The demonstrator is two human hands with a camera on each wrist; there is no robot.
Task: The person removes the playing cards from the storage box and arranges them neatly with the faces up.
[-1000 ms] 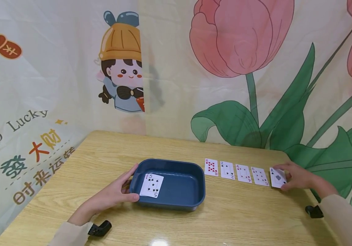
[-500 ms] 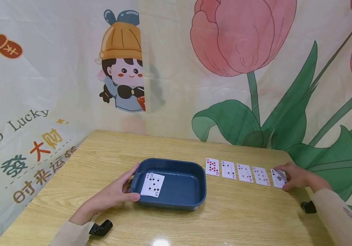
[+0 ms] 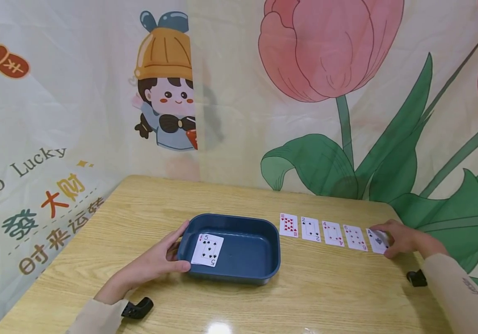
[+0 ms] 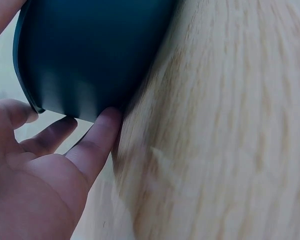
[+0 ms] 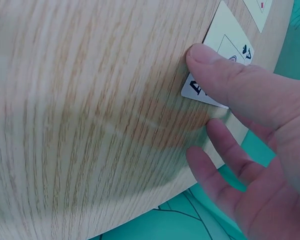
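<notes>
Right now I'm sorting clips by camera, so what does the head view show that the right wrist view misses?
Only the head view shows the blue tray with the five lying in it, the left hand at the tray's left end, and the ten, two, four and six in a row. Only the right wrist view shows the thumb pressing the ace's near corner at the table's edge. Both show the right hand, the ace and the wooden table.
</notes>
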